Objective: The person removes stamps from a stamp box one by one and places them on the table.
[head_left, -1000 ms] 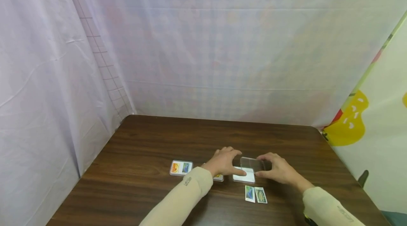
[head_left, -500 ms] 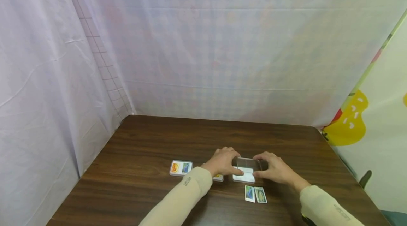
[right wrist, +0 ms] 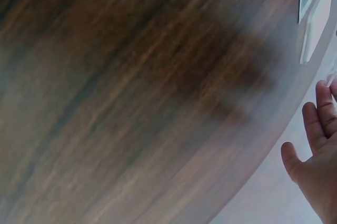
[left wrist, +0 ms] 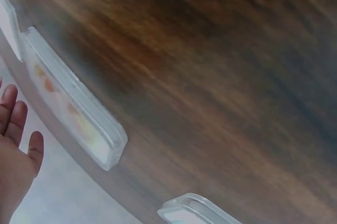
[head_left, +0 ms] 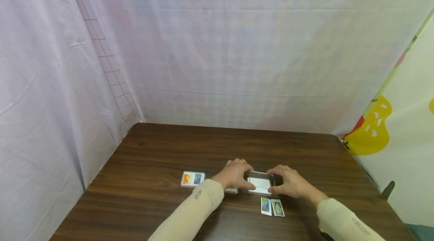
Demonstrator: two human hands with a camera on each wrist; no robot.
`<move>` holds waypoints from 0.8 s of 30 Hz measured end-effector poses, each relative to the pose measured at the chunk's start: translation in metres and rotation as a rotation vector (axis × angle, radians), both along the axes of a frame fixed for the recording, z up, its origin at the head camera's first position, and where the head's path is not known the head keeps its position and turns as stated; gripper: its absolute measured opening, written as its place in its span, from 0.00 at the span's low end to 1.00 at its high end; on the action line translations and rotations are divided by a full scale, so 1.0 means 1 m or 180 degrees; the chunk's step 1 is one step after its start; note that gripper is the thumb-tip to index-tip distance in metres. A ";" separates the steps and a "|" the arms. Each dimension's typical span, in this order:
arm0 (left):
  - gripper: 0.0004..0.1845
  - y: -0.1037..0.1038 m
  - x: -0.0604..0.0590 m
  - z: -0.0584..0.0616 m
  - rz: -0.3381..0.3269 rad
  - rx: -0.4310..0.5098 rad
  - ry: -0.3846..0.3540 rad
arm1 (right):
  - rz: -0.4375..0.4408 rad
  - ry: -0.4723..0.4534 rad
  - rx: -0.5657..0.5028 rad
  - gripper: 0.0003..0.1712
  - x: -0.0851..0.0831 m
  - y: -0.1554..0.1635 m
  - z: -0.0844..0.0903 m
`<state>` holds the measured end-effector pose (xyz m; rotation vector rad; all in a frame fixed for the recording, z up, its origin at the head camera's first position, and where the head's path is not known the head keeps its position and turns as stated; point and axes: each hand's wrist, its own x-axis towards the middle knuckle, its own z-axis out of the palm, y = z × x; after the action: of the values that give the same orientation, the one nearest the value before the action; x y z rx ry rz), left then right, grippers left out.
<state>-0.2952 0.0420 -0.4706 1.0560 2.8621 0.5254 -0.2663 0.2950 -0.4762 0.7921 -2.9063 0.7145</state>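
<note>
In the head view both hands meet over a clear plastic card case (head_left: 260, 183) near the table's front middle. My left hand (head_left: 238, 175) grips its left end. At the right end my right hand (head_left: 286, 182) grips it too. The transparent lid lies down on the white base between my fingers. A second case (head_left: 193, 179), with an orange and blue card inside, lies to the left; it also shows in the left wrist view (left wrist: 73, 105). A third case (head_left: 232, 190) peeks out from under my left wrist. Two loose picture cards (head_left: 272, 207) lie just in front of the held case.
The dark wooden table (head_left: 162, 150) is closed in by pale curtains at the back and left. A white sheet with a yellow shape (head_left: 373, 130) hangs on the right. Both wrist views are blurred, showing mostly wood grain and the edge of a hand.
The clear lid was held tilted above the white base. Both hands have lowered it until it lies flat on the base.
</note>
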 end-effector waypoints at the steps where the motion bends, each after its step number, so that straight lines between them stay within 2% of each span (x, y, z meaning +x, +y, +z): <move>1: 0.33 0.000 0.000 -0.001 0.0000 -0.0011 0.0008 | 0.0020 0.0022 0.0023 0.34 0.000 0.000 -0.001; 14: 0.31 -0.003 0.001 -0.012 0.0016 -0.0170 0.0045 | 0.0049 0.0144 0.0143 0.35 0.001 -0.005 -0.014; 24: 0.34 -0.003 0.003 -0.013 0.0081 -0.0312 -0.0005 | 0.0009 -0.0004 0.0223 0.37 0.000 -0.007 -0.017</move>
<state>-0.2917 0.0389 -0.4838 1.0050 2.8704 0.3828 -0.2663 0.2878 -0.4930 0.8027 -2.9466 0.6167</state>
